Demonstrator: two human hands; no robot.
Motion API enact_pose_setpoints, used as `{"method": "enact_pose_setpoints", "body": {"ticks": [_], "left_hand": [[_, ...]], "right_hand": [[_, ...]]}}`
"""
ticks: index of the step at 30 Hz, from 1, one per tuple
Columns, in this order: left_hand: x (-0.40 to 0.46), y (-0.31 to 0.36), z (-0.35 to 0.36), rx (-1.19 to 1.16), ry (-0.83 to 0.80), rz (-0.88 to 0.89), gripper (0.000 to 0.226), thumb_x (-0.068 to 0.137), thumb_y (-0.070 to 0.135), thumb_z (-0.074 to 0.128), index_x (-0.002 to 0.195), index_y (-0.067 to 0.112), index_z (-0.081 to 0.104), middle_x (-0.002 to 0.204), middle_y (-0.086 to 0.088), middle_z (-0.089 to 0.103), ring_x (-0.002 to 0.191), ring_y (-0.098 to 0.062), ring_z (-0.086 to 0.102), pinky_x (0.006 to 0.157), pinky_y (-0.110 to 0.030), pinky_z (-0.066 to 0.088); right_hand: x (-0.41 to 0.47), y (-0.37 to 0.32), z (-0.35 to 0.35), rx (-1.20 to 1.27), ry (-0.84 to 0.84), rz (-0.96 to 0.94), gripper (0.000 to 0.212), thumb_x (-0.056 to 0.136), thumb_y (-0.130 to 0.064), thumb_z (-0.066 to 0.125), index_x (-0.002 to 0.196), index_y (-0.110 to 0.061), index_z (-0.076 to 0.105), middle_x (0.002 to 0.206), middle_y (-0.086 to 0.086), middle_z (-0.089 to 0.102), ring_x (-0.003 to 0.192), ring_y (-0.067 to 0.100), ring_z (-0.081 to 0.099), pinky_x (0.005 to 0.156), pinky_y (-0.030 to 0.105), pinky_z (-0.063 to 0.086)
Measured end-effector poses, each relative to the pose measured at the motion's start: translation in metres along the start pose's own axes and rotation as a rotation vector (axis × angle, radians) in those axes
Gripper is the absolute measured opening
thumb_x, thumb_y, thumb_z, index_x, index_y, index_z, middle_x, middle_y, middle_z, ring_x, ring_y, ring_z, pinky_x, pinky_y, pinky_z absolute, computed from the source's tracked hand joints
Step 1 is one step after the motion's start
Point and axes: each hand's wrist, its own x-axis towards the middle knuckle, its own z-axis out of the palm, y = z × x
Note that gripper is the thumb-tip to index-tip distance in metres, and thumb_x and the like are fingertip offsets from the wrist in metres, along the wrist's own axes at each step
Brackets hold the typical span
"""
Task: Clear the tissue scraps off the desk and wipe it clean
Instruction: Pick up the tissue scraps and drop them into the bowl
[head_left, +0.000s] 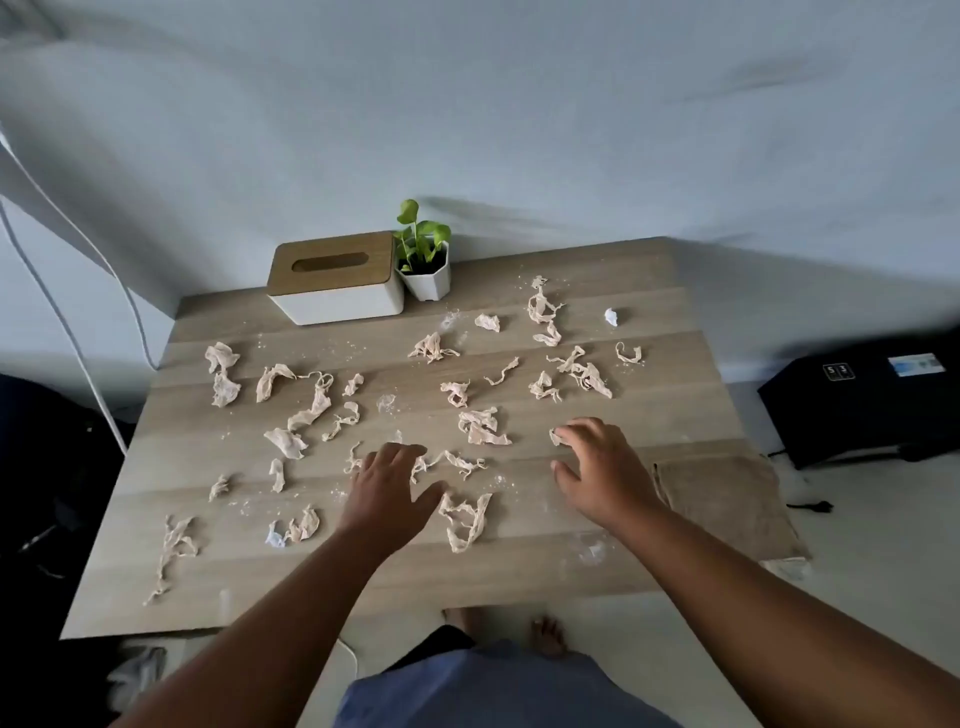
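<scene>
Several twisted beige tissue scraps (483, 426) lie scattered across the light wooden desk (649, 405), along with fine white crumbs. My left hand (389, 488) is spread palm down over a long scrap (457, 462) near the desk's middle front, fingers touching it. Just right of it, my right hand (602, 467) hovers low with its fingers loosely curved, the fingertips on a small scrap (556, 436). A looped scrap (467, 519) lies between the two wrists. A brown cloth (727, 499) lies flat at the desk's front right corner.
A white tissue box with a wooden lid (335, 278) and a small potted plant (423, 260) stand at the back against the wall. A black box (872, 395) sits on the floor to the right. White cables (78, 322) hang at the left.
</scene>
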Motion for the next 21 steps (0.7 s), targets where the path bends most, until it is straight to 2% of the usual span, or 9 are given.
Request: {"method": "enact_pose_setpoints", "body": {"ticks": [5, 11, 15, 21], "left_hand": [[0.013, -0.005, 0.011, 0.006, -0.076, -0.034, 0.057, 0.089, 0.052, 0.071, 0.137, 0.023, 0.06, 0.131, -0.004, 0.059, 0.121, -0.03, 0.054, 0.1, -0.041, 0.047], [0.025, -0.011, 0.022, 0.016, -0.14, -0.02, 0.067, 0.089, 0.049, 0.072, 0.147, 0.02, 0.053, 0.137, -0.009, 0.05, 0.126, -0.032, 0.05, 0.103, -0.041, 0.049], [0.034, -0.003, 0.031, 0.002, -0.165, -0.003, 0.069, 0.091, 0.051, 0.067, 0.151, 0.025, 0.044, 0.144, -0.006, 0.041, 0.134, -0.028, 0.042, 0.108, -0.04, 0.046], [0.05, -0.002, 0.041, 0.02, -0.121, 0.092, 0.053, 0.09, 0.051, 0.066, 0.14, 0.034, 0.055, 0.146, -0.004, 0.043, 0.133, -0.026, 0.043, 0.107, -0.04, 0.046]], "right_hand": [[0.01, 0.005, 0.004, -0.038, -0.047, 0.059, 0.046, 0.093, -0.032, 0.067, 0.138, -0.02, 0.061, 0.143, 0.004, 0.054, 0.131, 0.029, 0.048, 0.106, 0.041, 0.046], [0.02, 0.008, 0.015, -0.077, -0.108, 0.148, 0.053, 0.094, -0.037, 0.063, 0.145, -0.023, 0.053, 0.149, 0.004, 0.045, 0.135, 0.027, 0.044, 0.108, 0.039, 0.045], [0.023, 0.008, 0.026, -0.122, -0.127, 0.166, 0.057, 0.094, -0.039, 0.061, 0.147, -0.025, 0.049, 0.152, 0.004, 0.042, 0.135, 0.027, 0.043, 0.107, 0.039, 0.046], [0.028, 0.005, 0.042, -0.191, -0.054, 0.162, 0.053, 0.089, -0.038, 0.065, 0.139, -0.022, 0.06, 0.146, 0.008, 0.051, 0.125, 0.032, 0.052, 0.099, 0.043, 0.051]]}}
